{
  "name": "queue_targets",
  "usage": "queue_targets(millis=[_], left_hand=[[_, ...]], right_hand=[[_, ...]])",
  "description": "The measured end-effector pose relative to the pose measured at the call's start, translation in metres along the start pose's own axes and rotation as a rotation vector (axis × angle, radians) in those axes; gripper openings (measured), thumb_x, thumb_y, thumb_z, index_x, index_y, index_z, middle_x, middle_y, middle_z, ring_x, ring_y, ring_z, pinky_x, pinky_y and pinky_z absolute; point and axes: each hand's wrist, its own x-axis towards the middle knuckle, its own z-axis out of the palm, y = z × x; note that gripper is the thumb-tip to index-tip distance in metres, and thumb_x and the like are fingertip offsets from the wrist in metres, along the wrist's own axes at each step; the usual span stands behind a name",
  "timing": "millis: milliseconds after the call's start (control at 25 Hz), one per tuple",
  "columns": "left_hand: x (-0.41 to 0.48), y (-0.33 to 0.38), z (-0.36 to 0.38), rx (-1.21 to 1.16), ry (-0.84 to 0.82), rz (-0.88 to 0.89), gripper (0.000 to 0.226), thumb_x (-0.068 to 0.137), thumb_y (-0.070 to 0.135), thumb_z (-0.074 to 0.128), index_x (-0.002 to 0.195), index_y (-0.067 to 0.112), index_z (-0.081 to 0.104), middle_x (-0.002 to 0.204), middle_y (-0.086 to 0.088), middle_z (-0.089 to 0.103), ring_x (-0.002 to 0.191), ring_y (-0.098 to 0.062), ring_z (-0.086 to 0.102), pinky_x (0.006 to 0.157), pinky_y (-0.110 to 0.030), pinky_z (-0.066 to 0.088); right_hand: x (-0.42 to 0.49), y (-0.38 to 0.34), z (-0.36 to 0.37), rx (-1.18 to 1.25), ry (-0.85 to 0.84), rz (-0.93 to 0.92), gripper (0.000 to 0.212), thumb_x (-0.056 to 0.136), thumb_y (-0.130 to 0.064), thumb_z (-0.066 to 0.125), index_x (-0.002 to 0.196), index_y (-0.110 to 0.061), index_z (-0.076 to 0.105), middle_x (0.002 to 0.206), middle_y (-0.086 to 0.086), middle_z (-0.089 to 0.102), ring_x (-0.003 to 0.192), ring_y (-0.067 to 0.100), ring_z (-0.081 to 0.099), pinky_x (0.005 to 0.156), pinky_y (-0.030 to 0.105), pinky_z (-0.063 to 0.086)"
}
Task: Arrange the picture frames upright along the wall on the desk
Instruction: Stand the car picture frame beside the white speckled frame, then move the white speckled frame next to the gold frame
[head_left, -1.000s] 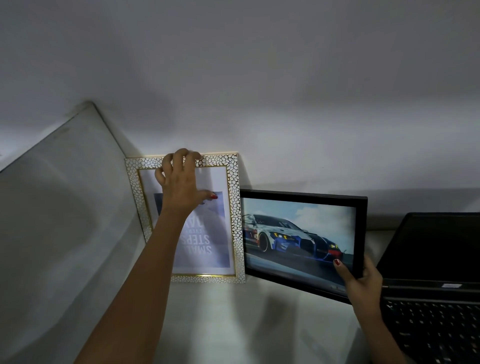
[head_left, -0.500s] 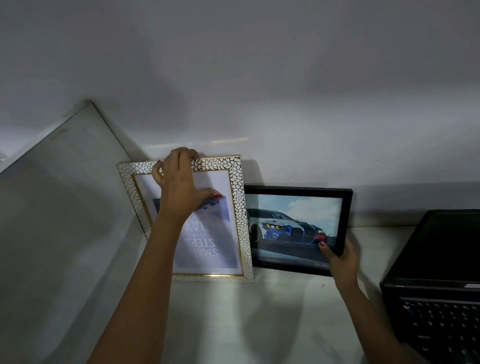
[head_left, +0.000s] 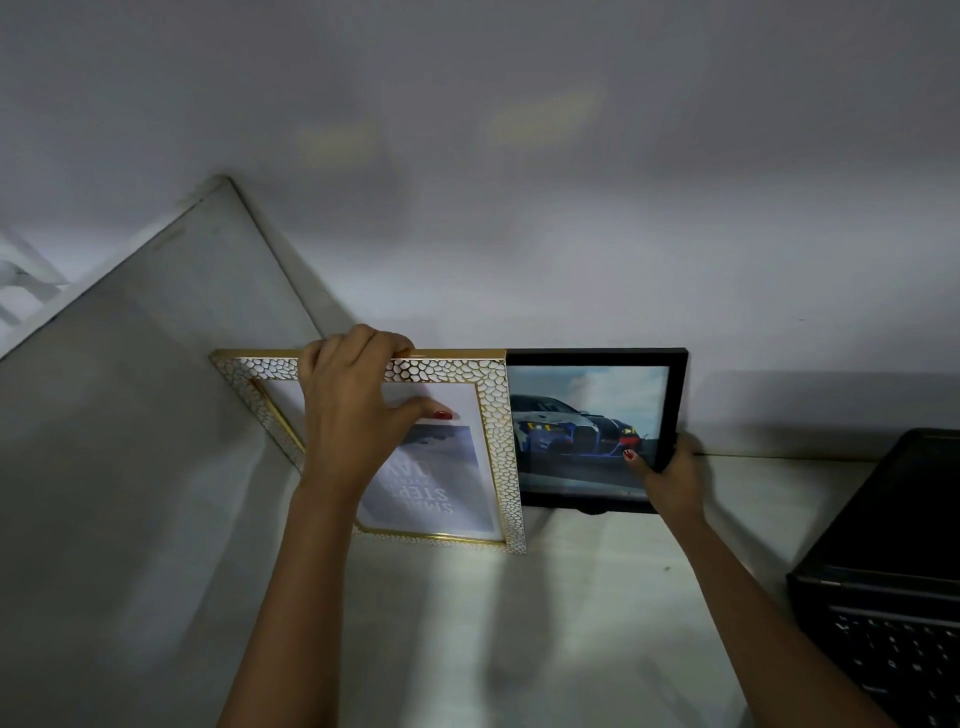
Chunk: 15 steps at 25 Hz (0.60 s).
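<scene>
Centre: left hand (head_left: 353, 415) gripping top edge of white frame (head_left: 493, 441), tilted on bench (head_left: 571, 623). Right hand (head_left: 670, 478) pinching lower right corner of black frame (head_left: 597, 358), against wall (head_left: 519, 208). Laptop (head_left: 893, 597) lower right.

The open laptop (head_left: 883, 587) blocks the table (head_left: 571, 634) at its right edge. Left of the laptop, bare table runs to the slanted side panel (head_left: 156, 415). Behind that strip, the patterned frame (head_left: 467, 374) and black frame (head_left: 597, 358) stand touching, filling the wall line.
</scene>
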Motion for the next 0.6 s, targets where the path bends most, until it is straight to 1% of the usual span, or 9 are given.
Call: queue_targets(millis=[80, 120, 200, 280, 360, 440, 520, 560, 600], left_hand=[[0.000, -0.001, -0.005, 0.002, -0.054, 0.041, 0.047, 0.060, 0.051, 0.067, 0.087, 0.014, 0.058, 0.083, -0.006, 0.065, 0.084, -0.020, 0.052, 0.075, -0.022, 0.013], [-0.002, 0.000, -0.009, -0.013, -0.076, 0.049, 0.043, 0.064, 0.051, 0.065, 0.086, 0.015, 0.057, 0.083, -0.003, 0.063, 0.083, -0.022, 0.054, 0.075, -0.022, 0.011], [-0.008, 0.007, -0.020, -0.061, -0.076, 0.052, 0.033, 0.068, 0.049, 0.059, 0.084, 0.019, 0.055, 0.082, 0.002, 0.060, 0.083, -0.022, 0.052, 0.072, -0.023, 0.010], [-0.016, 0.014, -0.036, -0.151, -0.039, 0.001, 0.026, 0.068, 0.046, 0.058, 0.082, 0.027, 0.050, 0.082, 0.009, 0.054, 0.084, -0.016, 0.047, 0.070, -0.025, 0.012], [-0.026, 0.023, -0.060, -0.277, 0.048, -0.097, 0.023, 0.067, 0.044, 0.058, 0.081, 0.031, 0.046, 0.082, 0.013, 0.050, 0.083, -0.011, 0.041, 0.076, -0.032, 0.021], [-0.037, 0.033, -0.083, -0.421, 0.198, -0.213, 0.022, 0.066, 0.040, 0.061, 0.078, 0.036, 0.044, 0.078, 0.019, 0.050, 0.084, -0.010, 0.042, 0.076, -0.042, 0.034], [-0.046, 0.046, -0.103, -0.645, 0.354, -0.362, 0.022, 0.069, 0.034, 0.065, 0.075, 0.036, 0.045, 0.081, 0.020, 0.052, 0.081, -0.010, 0.051, 0.074, -0.035, 0.043], [-0.050, 0.051, -0.108, -0.787, 0.420, -0.452, 0.022, 0.073, 0.029, 0.067, 0.076, 0.035, 0.047, 0.082, 0.018, 0.053, 0.076, -0.003, 0.054, 0.071, -0.028, 0.045], [-0.058, 0.053, -0.111, -0.928, 0.465, -0.545, 0.022, 0.077, 0.022, 0.067, 0.077, 0.033, 0.049, 0.083, 0.016, 0.055, 0.071, 0.004, 0.056, 0.069, -0.022, 0.046]], right_hand=[[-0.008, -0.005, -0.007, 0.055, 0.042, -0.015, 0.074, 0.066, -0.021, 0.078, 0.125, -0.007, 0.035, 0.123, 0.018, 0.055, 0.112, 0.033, 0.054, 0.097, 0.043, 0.043], [-0.020, -0.010, -0.013, 0.057, 0.066, -0.044, 0.079, 0.067, -0.020, 0.077, 0.129, -0.010, 0.030, 0.127, 0.013, 0.049, 0.115, 0.028, 0.049, 0.101, 0.042, 0.040], [-0.049, -0.012, -0.024, 0.043, 0.104, -0.132, 0.076, 0.071, -0.012, 0.074, 0.133, -0.011, 0.029, 0.130, 0.007, 0.041, 0.118, 0.020, 0.042, 0.103, 0.036, 0.036], [-0.086, -0.012, -0.034, 0.090, 0.095, -0.178, 0.067, 0.074, -0.006, 0.070, 0.130, -0.017, 0.036, 0.133, 0.011, 0.041, 0.120, 0.018, 0.042, 0.105, 0.036, 0.036], [-0.124, -0.009, -0.047, 0.224, 0.076, -0.154, 0.062, 0.074, -0.001, 0.069, 0.121, -0.031, 0.041, 0.131, 0.010, 0.043, 0.119, 0.018, 0.044, 0.101, 0.033, 0.037], [-0.151, -0.003, -0.059, 0.373, 0.084, -0.051, 0.061, 0.073, 0.003, 0.068, 0.118, -0.029, 0.041, 0.131, 0.012, 0.045, 0.120, 0.024, 0.046, 0.094, 0.028, 0.041], [-0.172, 0.000, -0.073, 0.483, 0.047, 0.033, 0.066, 0.072, 0.004, 0.069, 0.123, -0.024, 0.037, 0.131, 0.015, 0.046, 0.119, 0.028, 0.047, 0.083, 0.016, 0.050], [-0.179, 0.000, -0.080, 0.523, -0.005, 0.058, 0.071, 0.068, -0.002, 0.074, 0.124, -0.024, 0.036, 0.130, 0.017, 0.047, 0.116, 0.028, 0.048, 0.079, 0.012, 0.050], [-0.185, -0.003, -0.086, 0.531, -0.080, 0.086, 0.083, 0.058, -0.017, 0.084, 0.125, -0.024, 0.036, 0.128, 0.016, 0.048, 0.114, 0.026, 0.049, 0.077, 0.010, 0.050]])
